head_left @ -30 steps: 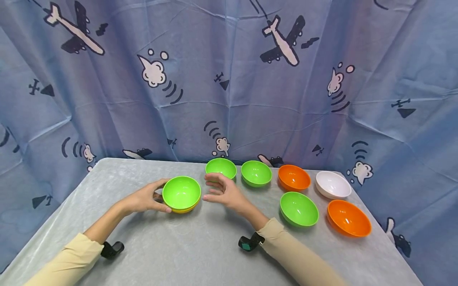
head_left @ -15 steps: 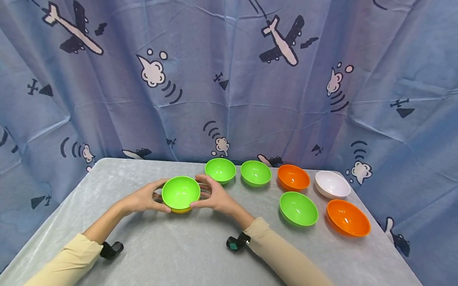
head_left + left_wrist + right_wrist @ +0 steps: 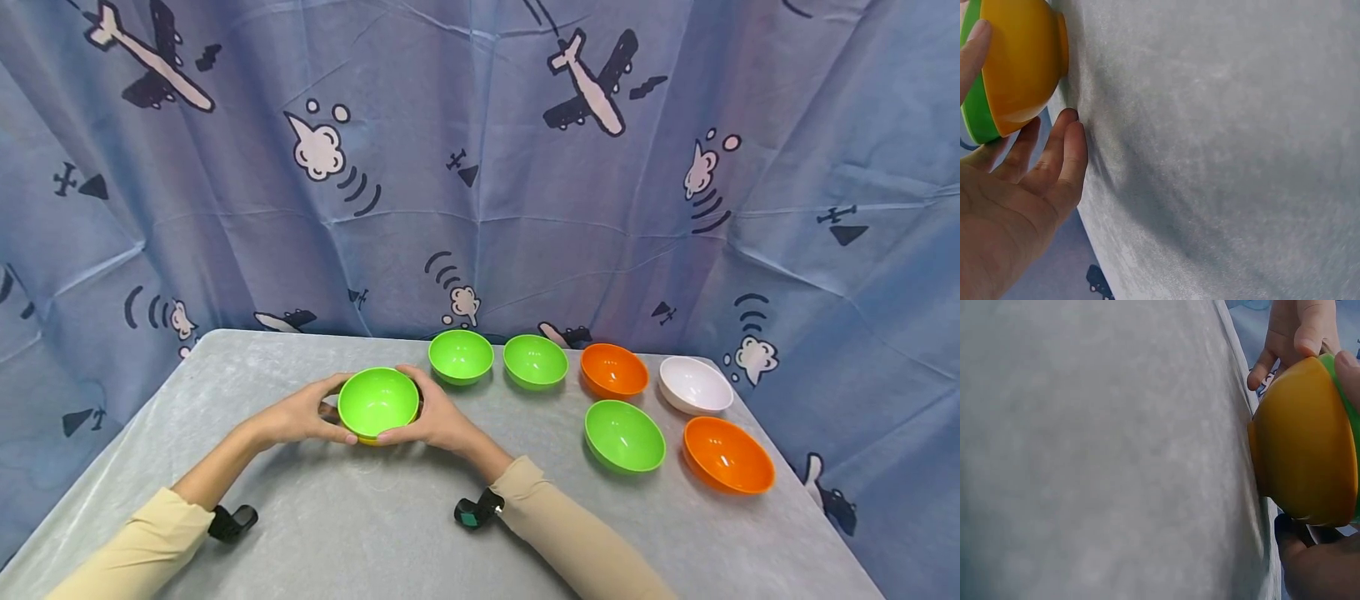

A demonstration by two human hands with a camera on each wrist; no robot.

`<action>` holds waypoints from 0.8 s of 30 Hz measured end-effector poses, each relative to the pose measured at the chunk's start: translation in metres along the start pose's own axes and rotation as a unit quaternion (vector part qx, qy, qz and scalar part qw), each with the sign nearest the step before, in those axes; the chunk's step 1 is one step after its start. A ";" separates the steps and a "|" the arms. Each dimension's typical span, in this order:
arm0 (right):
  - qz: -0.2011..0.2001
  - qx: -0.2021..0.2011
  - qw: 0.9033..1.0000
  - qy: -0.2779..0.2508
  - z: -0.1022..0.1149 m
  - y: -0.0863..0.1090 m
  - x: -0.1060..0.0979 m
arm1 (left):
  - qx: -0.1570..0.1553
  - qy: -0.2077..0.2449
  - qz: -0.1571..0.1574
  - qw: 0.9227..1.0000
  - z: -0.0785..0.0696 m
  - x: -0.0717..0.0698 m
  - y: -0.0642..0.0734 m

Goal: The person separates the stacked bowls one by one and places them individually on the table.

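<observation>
A green bowl (image 3: pixel 378 402) is nested inside a yellow bowl (image 3: pixel 1022 62), left of the table's middle. Of the yellow one, only a thin strip shows below the green rim in the head view; both wrist views show its side and foot, close to the cloth. My left hand (image 3: pixel 303 412) grips the stack from the left, thumb in front and fingers behind. Opposite it, my right hand (image 3: pixel 438 417) holds the right side, its thumb across the front. Some fingertips are hidden behind the bowls.
Along the back of the grey-covered table (image 3: pixel 360 533) stand two green bowls (image 3: pixel 461 357) (image 3: pixel 536 362), an orange bowl (image 3: pixel 613 371) and a white bowl (image 3: pixel 696 385). Nearer on the right are a larger green bowl (image 3: pixel 625 436) and a larger orange bowl (image 3: pixel 727 455). A patterned curtain (image 3: pixel 405 150) hangs behind.
My right hand has come leftward from beside the stack and now grips its right side. My left hand has kept its hold, and the bowls have hardly moved.
</observation>
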State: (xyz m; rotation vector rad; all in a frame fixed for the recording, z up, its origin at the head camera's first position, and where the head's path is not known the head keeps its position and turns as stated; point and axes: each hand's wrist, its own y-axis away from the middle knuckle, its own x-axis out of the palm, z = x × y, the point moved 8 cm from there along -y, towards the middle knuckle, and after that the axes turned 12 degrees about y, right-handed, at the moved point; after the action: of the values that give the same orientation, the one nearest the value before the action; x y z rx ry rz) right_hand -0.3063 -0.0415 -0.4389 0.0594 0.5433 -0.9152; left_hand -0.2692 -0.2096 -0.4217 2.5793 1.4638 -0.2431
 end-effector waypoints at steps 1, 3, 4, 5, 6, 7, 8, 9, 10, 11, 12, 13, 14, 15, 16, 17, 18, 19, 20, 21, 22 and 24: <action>-0.002 0.000 1.000 0.004 0.001 -0.001 0.000 | -0.002 0.001 -0.001 1.000 0.000 -0.001 0.000; -0.006 -0.004 1.000 0.010 0.003 -0.001 0.001 | -0.004 0.000 -0.002 1.000 0.000 -0.001 0.000; -0.007 -0.006 1.000 0.010 0.005 -0.001 0.001 | -0.005 0.000 -0.004 1.000 0.001 -0.002 0.000; -0.008 -0.008 1.000 0.009 0.007 -0.001 0.001 | -0.006 0.000 -0.005 1.000 0.001 -0.003 0.000; -0.009 -0.008 1.000 0.007 0.009 0.000 0.001 | -0.006 0.001 -0.007 1.000 0.001 -0.004 0.000; -0.010 -0.009 1.000 0.004 0.015 0.001 0.001 | -0.008 0.002 -0.010 1.000 0.002 -0.005 -0.001; -0.012 -0.010 1.000 0.002 0.020 0.003 0.000 | -0.008 0.001 -0.011 1.000 0.002 -0.005 -0.001; -0.014 -0.010 1.000 0.000 0.025 0.005 -0.001 | -0.007 0.001 -0.010 1.000 0.002 -0.005 -0.001; -0.016 -0.011 1.000 0.001 0.029 0.006 -0.003 | -0.008 0.001 -0.012 1.000 0.002 -0.006 -0.001; -0.018 -0.014 1.000 0.002 0.034 0.007 -0.004 | -0.008 0.001 -0.012 1.000 0.002 -0.006 0.000; -0.020 -0.016 1.000 0.003 0.037 0.009 -0.004 | -0.009 0.000 -0.012 1.000 0.002 -0.005 0.000; -0.022 -0.020 1.000 0.007 0.039 0.009 -0.005 | -0.009 -0.001 -0.011 1.000 0.002 -0.005 0.000; -0.024 -0.024 0.999 0.011 0.036 0.008 -0.004 | -0.009 -0.001 -0.010 1.000 0.002 -0.004 0.000; -0.025 -0.028 0.999 0.015 0.033 0.007 -0.003 | -0.007 -0.001 -0.008 1.000 0.001 -0.003 0.000; -0.026 -0.030 0.999 0.019 0.028 0.005 -0.001 | -0.006 0.000 -0.007 1.000 0.001 -0.002 0.000; -0.027 -0.032 0.999 0.022 0.024 0.004 0.000 | -0.006 0.001 -0.006 1.000 0.000 -0.001 0.000; -0.028 -0.032 0.999 0.026 0.019 0.002 0.001 | -0.006 0.002 -0.007 1.000 0.000 -0.001 0.001; -0.029 -0.033 0.999 0.029 0.014 0.000 0.002 | -0.006 0.005 -0.005 1.000 -0.001 0.000 0.001; -0.029 -0.032 0.999 0.032 0.010 -0.001 0.002 | -0.006 0.006 -0.005 1.000 -0.002 0.001 0.001; -0.030 -0.031 0.998 0.034 0.008 -0.002 0.002 | -0.006 0.008 -0.004 1.000 -0.002 0.001 0.001; -0.031 -0.031 0.998 0.036 0.007 -0.003 0.002 | -0.008 0.009 -0.005 1.000 -0.002 0.001 0.001; -0.031 -0.031 0.998 0.040 0.006 -0.003 0.001 | -0.010 0.010 -0.005 1.000 -0.001 0.002 0.001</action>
State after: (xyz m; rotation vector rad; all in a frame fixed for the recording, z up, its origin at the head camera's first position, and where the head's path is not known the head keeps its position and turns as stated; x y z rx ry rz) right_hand -0.3055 -0.0459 -0.4340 0.0220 0.6507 -0.9593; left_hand -0.2678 -0.2083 -0.4211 2.5664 1.4770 -0.2030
